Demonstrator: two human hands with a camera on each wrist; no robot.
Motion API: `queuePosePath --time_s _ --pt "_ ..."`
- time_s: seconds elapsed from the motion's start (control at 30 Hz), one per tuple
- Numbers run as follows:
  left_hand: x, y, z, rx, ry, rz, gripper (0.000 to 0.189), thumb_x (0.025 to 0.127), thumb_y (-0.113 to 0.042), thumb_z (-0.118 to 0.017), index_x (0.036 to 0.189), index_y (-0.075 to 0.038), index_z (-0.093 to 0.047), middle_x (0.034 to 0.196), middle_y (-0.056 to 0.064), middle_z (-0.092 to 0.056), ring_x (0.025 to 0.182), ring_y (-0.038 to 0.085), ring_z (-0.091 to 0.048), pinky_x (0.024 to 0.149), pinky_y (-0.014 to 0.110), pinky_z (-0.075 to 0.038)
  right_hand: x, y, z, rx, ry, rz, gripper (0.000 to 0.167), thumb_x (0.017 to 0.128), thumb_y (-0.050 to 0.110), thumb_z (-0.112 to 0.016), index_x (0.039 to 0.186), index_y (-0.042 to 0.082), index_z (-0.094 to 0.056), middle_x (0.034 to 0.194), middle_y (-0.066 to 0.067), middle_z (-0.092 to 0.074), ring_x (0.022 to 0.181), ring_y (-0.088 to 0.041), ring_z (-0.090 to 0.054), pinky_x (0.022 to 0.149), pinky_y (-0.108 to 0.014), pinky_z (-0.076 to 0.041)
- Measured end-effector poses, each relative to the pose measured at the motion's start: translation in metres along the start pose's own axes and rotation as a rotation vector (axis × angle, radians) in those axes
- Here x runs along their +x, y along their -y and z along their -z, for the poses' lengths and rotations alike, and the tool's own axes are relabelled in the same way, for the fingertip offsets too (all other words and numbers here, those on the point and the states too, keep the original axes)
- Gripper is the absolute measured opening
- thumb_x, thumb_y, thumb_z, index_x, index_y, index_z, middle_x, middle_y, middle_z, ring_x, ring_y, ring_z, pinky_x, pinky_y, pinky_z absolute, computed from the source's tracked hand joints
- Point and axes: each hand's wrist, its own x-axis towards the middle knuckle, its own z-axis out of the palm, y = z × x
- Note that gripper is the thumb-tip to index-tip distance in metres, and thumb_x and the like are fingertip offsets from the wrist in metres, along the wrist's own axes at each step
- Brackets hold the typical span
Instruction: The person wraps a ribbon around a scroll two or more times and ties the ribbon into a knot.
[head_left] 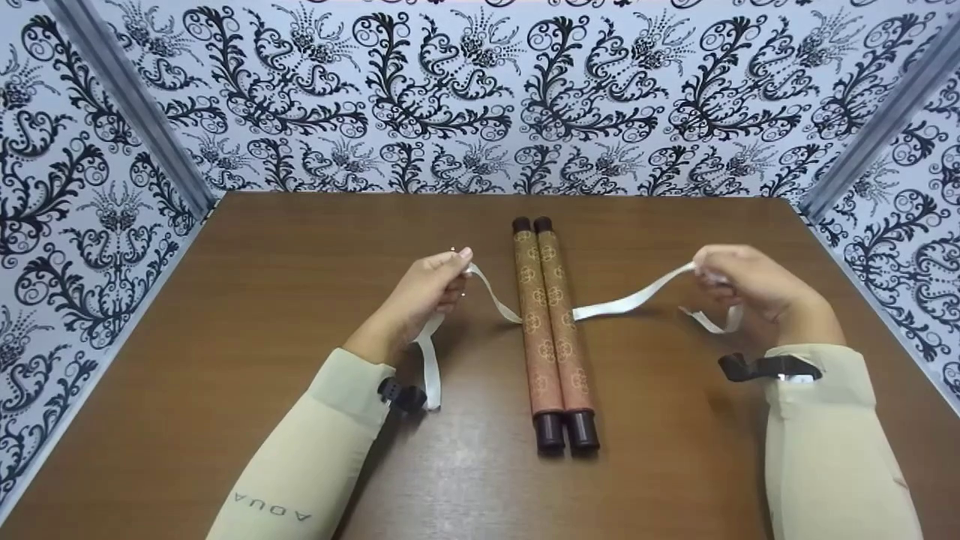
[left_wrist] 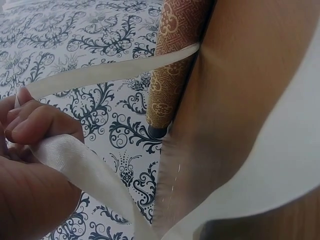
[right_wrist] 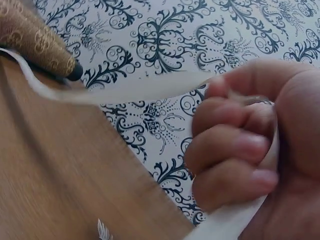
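Observation:
A scroll [head_left: 546, 322] with two side-by-side rolls lies lengthwise on the table, covered in gold-to-red patterned cloth with dark end knobs. White ribbon comes out from under it on both sides. To its left, my left hand [head_left: 429, 289] pinches the left ribbon [head_left: 495, 294] above the table, and the tail [head_left: 430, 367] dangles below the hand. On the other side my right hand [head_left: 754, 281] grips the right ribbon [head_left: 630, 301], its loose end [head_left: 716, 324] curling beneath the fingers. In the right wrist view the fingers [right_wrist: 230, 145] are curled round the ribbon.
The brown wooden table [head_left: 262, 300] is bounded by walls with black-and-white floral paper [head_left: 480, 97] at the back and both sides. Grey metal posts [head_left: 135, 105] stand at the corners. Black straps [head_left: 772, 367] circle both wrists over pale sleeves [head_left: 832, 450].

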Motion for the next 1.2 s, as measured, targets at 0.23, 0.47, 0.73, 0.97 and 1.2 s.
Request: queuePosePath --time_s 0.23,0.47,0.73,0.97,1.2 --pt "0.000 0.002 -0.002 0.035 0.002 -0.011 0.035 0.109 -0.033 -0.053 0.080 -0.015 -0.058 0.061 -0.009 -0.036 0.051 0.005 -0.027 0.049 0.019 -0.024 0.008 -0.006 -0.012 -0.392 -0.022 -0.209 0.028 0.105 0.023 -0.057 0.106 -0.002 -0.067 0.080 0.001 -0.062 0.073 -0.012 -0.058 0.068 -0.026 -0.050" --pt "-0.002 0.002 -0.006 0.054 0.018 -0.016 0.034 0.108 -0.035 -0.055 0.081 -0.015 -0.059 0.060 -0.009 -0.035 0.052 0.006 -0.026 0.050 0.020 -0.023 0.023 -0.007 -0.030 -0.787 -0.119 -0.018 0.034 0.103 0.030 -0.062 0.119 0.001 -0.069 0.116 -0.020 -0.071 0.110 -0.038 -0.063 0.098 -0.054 -0.048" --pt "-0.003 0.000 -0.016 -0.029 0.075 -0.038 0.034 0.108 -0.033 -0.054 0.078 -0.016 -0.059 0.060 -0.009 -0.034 0.052 0.006 -0.026 0.050 0.019 -0.023 0.046 -0.010 -0.077 -0.764 -0.033 0.125 0.024 0.098 0.021 -0.071 0.114 0.004 -0.072 0.114 -0.018 -0.072 0.111 -0.037 -0.064 0.102 -0.058 -0.048" --pt "-0.006 -0.006 -0.028 -0.125 0.169 -0.050 0.031 0.108 -0.026 -0.051 0.080 -0.017 -0.059 0.062 -0.009 -0.036 0.054 0.006 -0.030 0.051 0.019 -0.025 0.056 -0.018 -0.101 -0.802 -0.002 0.206 0.009 0.092 0.016 -0.076 0.095 0.008 -0.073 0.095 -0.009 -0.064 0.091 -0.024 -0.058 0.084 -0.040 -0.047" --pt "0.001 -0.014 -0.046 -0.160 0.182 -0.047 0.027 0.108 -0.018 -0.052 0.085 -0.015 -0.065 0.062 -0.008 -0.041 0.053 0.005 -0.031 0.050 0.018 -0.026 0.060 -0.017 -0.110 -0.823 0.024 0.200 0.010 0.092 0.012 -0.073 0.084 0.009 -0.067 0.085 -0.005 -0.063 0.082 -0.019 -0.057 0.078 -0.036 -0.048"
